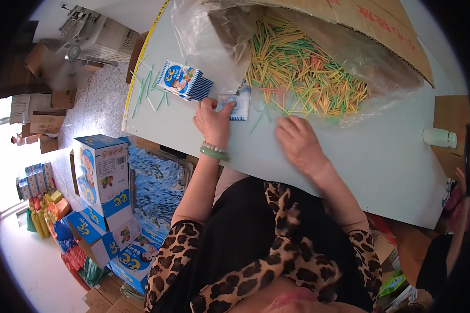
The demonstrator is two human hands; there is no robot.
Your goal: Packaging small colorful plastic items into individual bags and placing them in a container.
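My left hand rests on the table with its thumb across a small flat blue-and-white packet. Its forefinger is bent at the packet's left side, close to the lower corner of a stack of similar packets. Farther right, my right hand is low over the table, fingers curled together and pointing away from me; anything between the fingertips is hidden. Just beyond it, short yellow, green and pink sticks spill from a clear plastic bag lining a tipped cardboard carton.
Loose green sticks lie left of the stack. A pale green-white bottle lies at the table's right. Below its left edge are a tub of blue wrappers and printed boxes. Another person's arm shows at far right.
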